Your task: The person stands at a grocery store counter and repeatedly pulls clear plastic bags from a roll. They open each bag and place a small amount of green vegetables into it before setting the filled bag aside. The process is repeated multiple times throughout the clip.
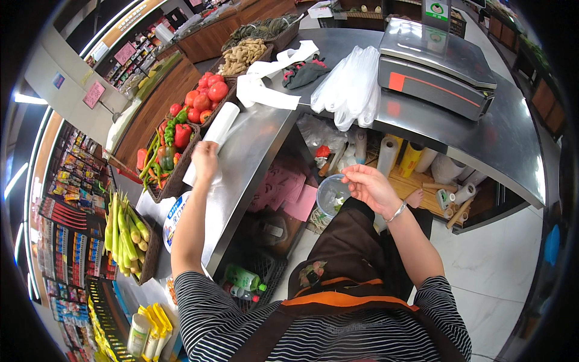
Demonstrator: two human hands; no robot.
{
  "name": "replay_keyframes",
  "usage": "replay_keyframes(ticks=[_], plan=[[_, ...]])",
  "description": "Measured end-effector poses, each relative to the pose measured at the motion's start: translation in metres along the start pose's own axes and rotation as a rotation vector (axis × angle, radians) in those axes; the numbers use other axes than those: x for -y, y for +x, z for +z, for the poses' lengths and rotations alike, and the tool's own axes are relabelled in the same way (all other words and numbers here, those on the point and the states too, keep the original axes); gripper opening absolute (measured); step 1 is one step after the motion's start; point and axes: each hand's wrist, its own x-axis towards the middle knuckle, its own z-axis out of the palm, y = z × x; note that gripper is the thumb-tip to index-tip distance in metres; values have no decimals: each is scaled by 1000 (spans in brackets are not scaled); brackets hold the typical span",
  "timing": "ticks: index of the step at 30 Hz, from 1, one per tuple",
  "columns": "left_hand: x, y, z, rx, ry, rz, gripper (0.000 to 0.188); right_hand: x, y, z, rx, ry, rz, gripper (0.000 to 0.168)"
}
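My left hand (206,160), a little blurred, curls over the lower part of a white roll of plastic bags (224,121). The roll lies on the stainless steel counter (253,140), beside a wicker basket of peppers (174,145). In front of my apron, my right hand (371,188) is raised with thumb and fingertips pinched together. I see nothing between those fingertips. Just behind them, close to the rim, is a clear plastic tub (332,197) with some green scraps inside.
A weighing scale (436,72) and a bundle of white plastic bags (350,88) occupy the far counter. Nearby lies a white paper strip (267,92). Tomatoes (206,99), ginger (244,55) and water bamboo shoots (124,235) line the left. Film rolls (409,158) stand on the shelf below.
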Motion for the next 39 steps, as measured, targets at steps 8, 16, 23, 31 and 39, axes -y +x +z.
replay_keyframes(ticks=[8, 16, 23, 31, 39], plan=[[-87, 45, -72, 68, -416, -55, 13, -12, -4, 3, 39, 29, 30, 14], [-294, -60, -72, 616, -451, 539, 5, 22, -29, 41, 295, 65, -76, 52], [-344, -130, -24, 744, -693, 716, 10, 30, -42, 18, 148, -440, -206, 28], [-239, -52, 23, 502, -311, 330, 14, -20, -44, -45, -133, -366, -200, 22], [-95, 31, 97, 371, -110, 381, 19, -17, -48, -34, -149, -300, -191, 20]])
